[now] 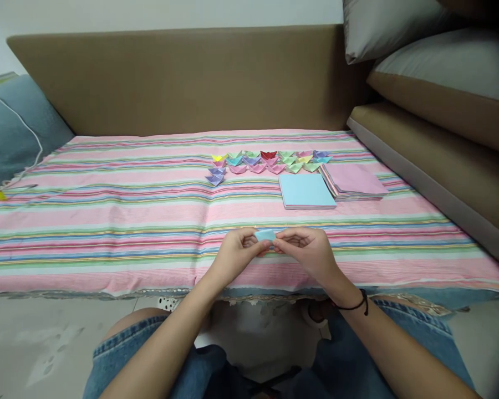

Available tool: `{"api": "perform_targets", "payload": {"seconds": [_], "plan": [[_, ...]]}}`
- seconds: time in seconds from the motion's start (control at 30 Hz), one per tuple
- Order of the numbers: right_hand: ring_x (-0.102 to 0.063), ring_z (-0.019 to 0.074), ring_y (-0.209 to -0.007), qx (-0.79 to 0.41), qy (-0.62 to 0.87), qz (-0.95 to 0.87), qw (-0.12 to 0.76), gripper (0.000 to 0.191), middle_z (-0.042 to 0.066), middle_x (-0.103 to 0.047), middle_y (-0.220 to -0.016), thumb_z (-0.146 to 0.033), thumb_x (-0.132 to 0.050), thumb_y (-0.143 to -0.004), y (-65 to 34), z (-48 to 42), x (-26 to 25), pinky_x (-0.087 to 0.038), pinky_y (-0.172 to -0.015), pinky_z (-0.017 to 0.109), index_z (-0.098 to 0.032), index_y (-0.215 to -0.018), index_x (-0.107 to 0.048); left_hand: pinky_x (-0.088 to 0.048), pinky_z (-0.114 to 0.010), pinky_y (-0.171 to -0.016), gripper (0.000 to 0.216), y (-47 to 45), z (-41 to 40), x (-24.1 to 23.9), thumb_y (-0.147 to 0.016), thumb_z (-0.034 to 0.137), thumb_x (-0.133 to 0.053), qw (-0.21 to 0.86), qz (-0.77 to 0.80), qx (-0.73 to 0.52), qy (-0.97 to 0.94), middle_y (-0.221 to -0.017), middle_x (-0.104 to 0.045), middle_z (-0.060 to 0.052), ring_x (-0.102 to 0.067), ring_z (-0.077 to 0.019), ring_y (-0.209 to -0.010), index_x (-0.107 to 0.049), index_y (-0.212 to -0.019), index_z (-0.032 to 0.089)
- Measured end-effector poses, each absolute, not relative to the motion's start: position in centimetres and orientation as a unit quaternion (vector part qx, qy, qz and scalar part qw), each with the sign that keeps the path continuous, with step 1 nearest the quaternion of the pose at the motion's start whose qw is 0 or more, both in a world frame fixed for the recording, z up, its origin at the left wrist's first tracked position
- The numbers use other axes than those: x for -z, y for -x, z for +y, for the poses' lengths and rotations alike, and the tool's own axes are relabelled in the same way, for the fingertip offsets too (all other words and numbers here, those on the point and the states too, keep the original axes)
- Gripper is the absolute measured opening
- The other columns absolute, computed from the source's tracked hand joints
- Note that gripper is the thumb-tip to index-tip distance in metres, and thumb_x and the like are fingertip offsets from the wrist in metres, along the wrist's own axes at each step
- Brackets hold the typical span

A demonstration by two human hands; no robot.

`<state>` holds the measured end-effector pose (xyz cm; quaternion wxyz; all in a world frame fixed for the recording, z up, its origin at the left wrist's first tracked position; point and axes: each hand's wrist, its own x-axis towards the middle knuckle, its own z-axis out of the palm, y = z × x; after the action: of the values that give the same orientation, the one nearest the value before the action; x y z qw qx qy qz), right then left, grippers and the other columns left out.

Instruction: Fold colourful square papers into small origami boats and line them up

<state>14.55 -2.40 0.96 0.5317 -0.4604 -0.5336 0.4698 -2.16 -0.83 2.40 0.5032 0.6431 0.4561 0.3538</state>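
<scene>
Between my two hands is a small piece of folded light-blue paper [265,235], held just above the front part of the striped cloth. My left hand [242,246] pinches its left end between thumb and fingers. At the other end, my right hand [303,246] grips it the same way. Beyond the hands lies a stack of light-blue paper [306,190], with a stack of pink and mixed-colour paper [355,180] touching its right side. Several folded paper boats in many colours stand in rows behind, among them a red paper boat [268,155] and a purple paper boat [215,179].
A striped cloth [87,216] covers the seat under everything. Behind it rises a brown backrest [183,83]. Cushions [441,166] are piled on the right. A white cable [27,127] runs along the left, near a blue covering [25,105].
</scene>
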Motion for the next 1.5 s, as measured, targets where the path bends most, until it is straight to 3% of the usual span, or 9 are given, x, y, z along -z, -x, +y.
{"api": "perform_targets", "payload": {"seconds": [0.13, 0.37, 0.57, 0.9, 1.13, 1.3, 1.5], "plan": [[-0.069, 0.0209, -0.065, -0.378, 0.456, -0.639, 0.491, 0.008, 0.006, -0.073, -0.072, -0.025, -0.069, -0.071, -15.1, -2.5, -1.4, -0.057, -0.057, 0.03, -0.018, -0.072, -0.071, -0.048, -0.027, -0.072, 0.021, 2.7, -0.7, -2.8, -0.074, 0.03, -0.067, 0.402, 0.424, -0.36, -0.727, -0.09, -0.069, -0.005, -0.062, -0.018, -0.083, -0.068, -0.091, 0.019], [-0.066, 0.016, -0.059, -0.272, 0.41, -0.733, 0.47, 0.013, 0.004, -0.073, -0.069, -0.017, -0.061, -0.076, -15.1, -2.8, -2.6, -0.053, -0.054, 0.025, -0.019, -0.073, -0.073, -0.047, -0.026, -0.065, 0.004, 2.8, -0.9, -3.3, -0.072, 0.02, -0.068, 0.455, 0.399, -0.382, -0.698, -0.073, -0.069, -0.004, -0.062, -0.016, -0.07, -0.071, -0.073, 0.017], [-0.065, 0.0147, -0.059, -0.255, 0.399, -0.755, 0.454, 0.014, 0.004, -0.072, -0.068, -0.016, -0.06, -0.077, -15.5, -2.9, -2.8, -0.05, -0.054, 0.024, -0.02, -0.075, -0.073, -0.046, -0.024, -0.063, 0.006, 2.7, -1.0, -3.4, -0.069, 0.019, -0.07, 0.512, 0.406, -0.386, -0.651, -0.066, -0.066, -0.002, -0.059, -0.0138, -0.065, -0.067, -0.066, 0.015], [-0.065, 0.016, -0.061, -0.345, 0.393, -0.732, 0.436, 0.009, 0.004, -0.071, -0.068, -0.015, -0.063, -0.074, -15.6, -2.6, -2.3, -0.053, -0.056, 0.025, -0.017, -0.073, -0.072, -0.038, -0.023, -0.057, 0.021, 2.5, -0.8, -2.9, -0.072, 0.031, -0.067, 0.577, 0.401, -0.364, -0.611, -0.06, -0.055, 0.001, -0.048, -0.0097, -0.058, -0.058, -0.061, 0.015], [-0.065, 0.0173, -0.062, -0.452, 0.437, -0.644, 0.435, 0.009, 0.005, -0.07, -0.069, -0.024, -0.067, -0.072, -15.6, -2.3, -1.5, -0.054, -0.057, 0.028, -0.016, -0.074, -0.07, -0.044, -0.025, -0.063, 0.021, 2.3, -0.8, -2.7, -0.071, 0.035, -0.068, 0.557, 0.413, -0.377, -0.614, -0.071, -0.065, -0.004, -0.057, -0.0145, -0.068, -0.066, -0.073, 0.014], [-0.062, 0.0149, -0.056, -0.5, 0.436, -0.615, 0.426, 0.015, 0.004, -0.066, -0.062, -0.029, -0.07, -0.07, -15.4, -2.4, -1.4, -0.051, -0.052, 0.026, -0.015, -0.07, -0.068, -0.04, -0.023, -0.055, 0.024, 2.2, -1.0, -2.6, -0.071, 0.036, -0.068, 0.52, 0.434, -0.387, -0.626, -0.059, -0.059, -0.001, -0.051, -0.0116, -0.057, -0.062, -0.063, 0.013], [-0.06, 0.0137, -0.054, -0.52, 0.431, -0.585, 0.448, 0.018, 0.003, -0.064, -0.059, -0.031, -0.072, -0.067, -15.5, -2.1, -1.4, -0.052, -0.053, 0.027, -0.015, -0.069, -0.066, -0.045, -0.024, -0.061, 0.023, 2.3, -0.8, -2.7, -0.072, 0.037, -0.067, 0.559, 0.426, -0.385, -0.598, -0.066, -0.064, -0.003, -0.057, -0.0136, -0.064, -0.066, -0.072, 0.014]]}}
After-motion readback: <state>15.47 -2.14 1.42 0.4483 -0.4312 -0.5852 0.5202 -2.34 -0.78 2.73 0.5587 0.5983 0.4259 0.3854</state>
